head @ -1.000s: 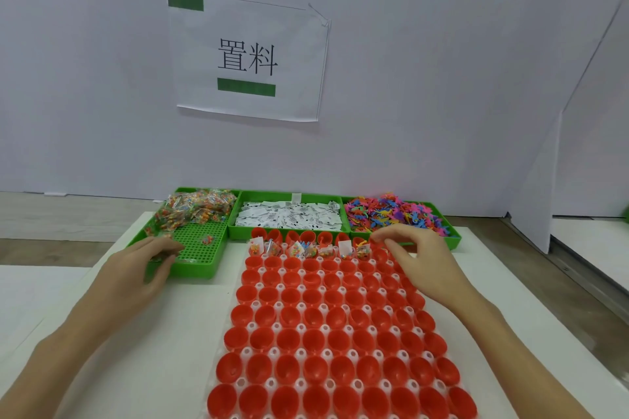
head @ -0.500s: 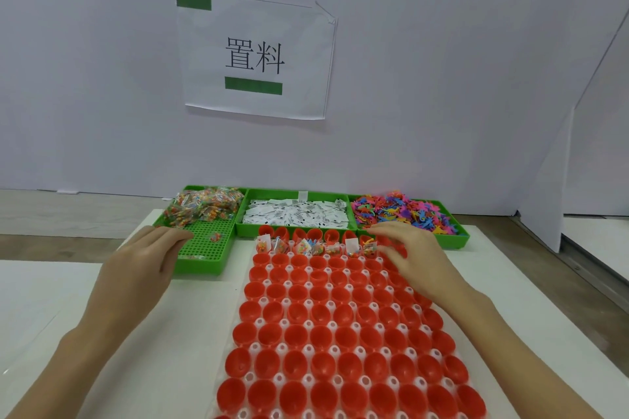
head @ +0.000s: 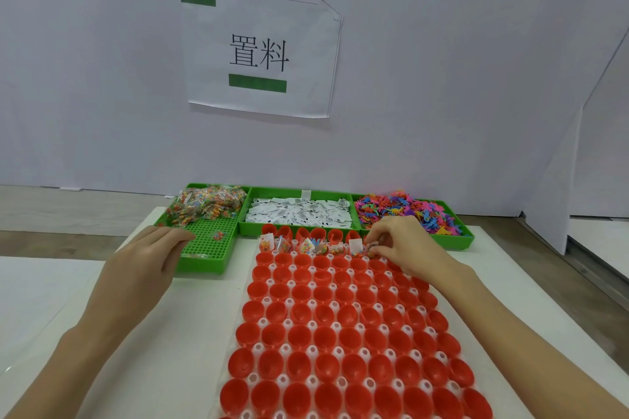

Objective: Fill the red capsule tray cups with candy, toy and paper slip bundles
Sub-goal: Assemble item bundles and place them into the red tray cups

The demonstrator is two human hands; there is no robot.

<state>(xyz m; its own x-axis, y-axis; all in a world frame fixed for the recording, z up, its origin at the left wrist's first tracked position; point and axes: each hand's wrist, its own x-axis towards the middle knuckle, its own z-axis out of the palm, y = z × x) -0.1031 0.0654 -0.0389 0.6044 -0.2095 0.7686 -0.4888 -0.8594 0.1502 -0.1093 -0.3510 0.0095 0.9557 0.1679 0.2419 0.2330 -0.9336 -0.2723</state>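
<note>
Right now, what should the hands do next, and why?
Probably the right hand should let its little candy bundle drop into the cup below. The cups in the rows nearer the person look empty, and the left hand rests on the candy tray.

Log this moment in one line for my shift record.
right hand: pinching bundle over red capsule tray | left hand: resting on green tray

The red capsule tray cups (head: 343, 326) in the lower centre of the frame look like smooth, glossy moulded plastic, seated in a translucent whitish plastic sheet (head: 335, 326). The three green bins (head: 464, 241) across the middle are matt plastic, the left one with a gridded perforated floor (head: 207, 241), and they hold clear crinkly candy packets (head: 207, 204), white paper slips (head: 299, 213) and bright, rubbery-looking toys (head: 405, 209). The white table top (head: 163, 333) looks smooth and faintly shiny, and the printed paper sign (head: 262, 51) at upper centre is matt.
</note>
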